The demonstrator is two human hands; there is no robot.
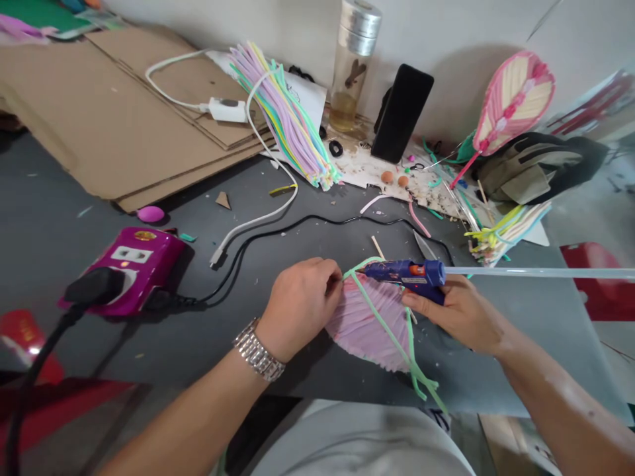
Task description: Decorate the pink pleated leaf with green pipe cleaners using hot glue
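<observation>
A pleated, pale purple leaf-shaped piece [370, 317] lies at the table's near edge, with green pipe cleaners [381, 319] along its rim and down its middle. My left hand [305, 294] pinches the upper left rim of this piece; the fingertips partly hide what they grip. In my right hand [459, 311] is a blue hot glue gun [409, 272], its nozzle at the green pipe cleaner near the top of the piece. A long clear glue stick [536, 272] sticks out of the gun's back to the right.
A purple power strip [133, 264] with a black plug stands left, its black cable crossing the table. Behind are cardboard sheets [64, 119], a bundle of pastel pipe cleaners [288, 125], a bottle [351, 73], a phone [403, 114] and a pink leaf-shaped fan [516, 99].
</observation>
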